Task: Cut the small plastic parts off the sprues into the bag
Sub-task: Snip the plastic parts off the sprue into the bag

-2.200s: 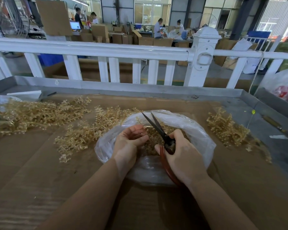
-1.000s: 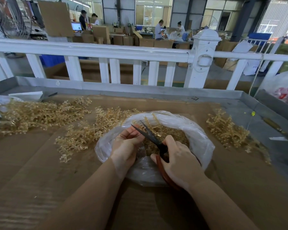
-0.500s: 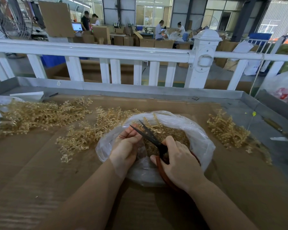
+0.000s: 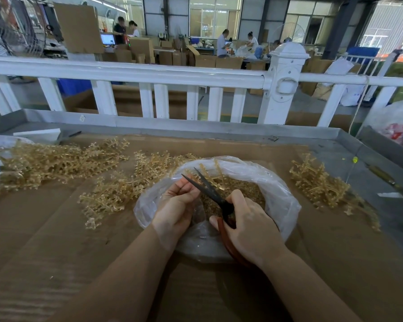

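Scissors (image 4: 215, 194), blades parted, were gripped in the right hand (image 4: 249, 225) over the open bag (image 4: 278, 194) of cut parts. A sprue (image 4: 213, 174) was pinched in the left hand (image 4: 176, 206). Uncut sprues (image 4: 56, 162) were heaped on the desk (image 4: 56, 252).

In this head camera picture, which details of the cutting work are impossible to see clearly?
- The sprue in the left hand: curled fingers hide most of it.
- The scissors handles: covered by the right hand.
- The cut parts in the bag: too small to count.
- The left sprue pile: cut off by the picture edge.
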Available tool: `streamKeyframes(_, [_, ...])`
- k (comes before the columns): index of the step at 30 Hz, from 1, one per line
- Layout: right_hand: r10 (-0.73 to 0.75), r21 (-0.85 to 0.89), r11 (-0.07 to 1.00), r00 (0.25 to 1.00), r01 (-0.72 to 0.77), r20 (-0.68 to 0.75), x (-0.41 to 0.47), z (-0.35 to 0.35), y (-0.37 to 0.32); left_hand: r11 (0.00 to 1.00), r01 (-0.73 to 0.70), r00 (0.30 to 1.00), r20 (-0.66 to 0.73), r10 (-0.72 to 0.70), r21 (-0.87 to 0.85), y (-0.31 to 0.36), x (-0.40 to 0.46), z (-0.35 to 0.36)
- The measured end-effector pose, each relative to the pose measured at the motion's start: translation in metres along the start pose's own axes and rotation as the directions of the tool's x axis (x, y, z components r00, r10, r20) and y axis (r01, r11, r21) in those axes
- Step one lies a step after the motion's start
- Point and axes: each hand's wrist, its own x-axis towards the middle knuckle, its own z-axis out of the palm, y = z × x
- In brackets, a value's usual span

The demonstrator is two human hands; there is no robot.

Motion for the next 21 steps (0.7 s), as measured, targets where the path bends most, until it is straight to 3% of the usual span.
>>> streamKeyframes(6, [-0.009, 0.015, 1.000, 1.000, 0.008, 0.014, -0.0009, -0.0015, -0.0005, 1.000, 0.009, 1.000, 0.019, -0.008, -0.029, 0.0009, 0.0010, -0.0012])
streamKeyframes(21, [-0.031, 0.020, 0.999, 1.000, 0.031, 0.005, 0.0010, -0.0024, 0.0008, 0.996, -0.017, 0.999, 0.040, 0.013, 0.083, -0.0043, 0.0011, -0.0003])
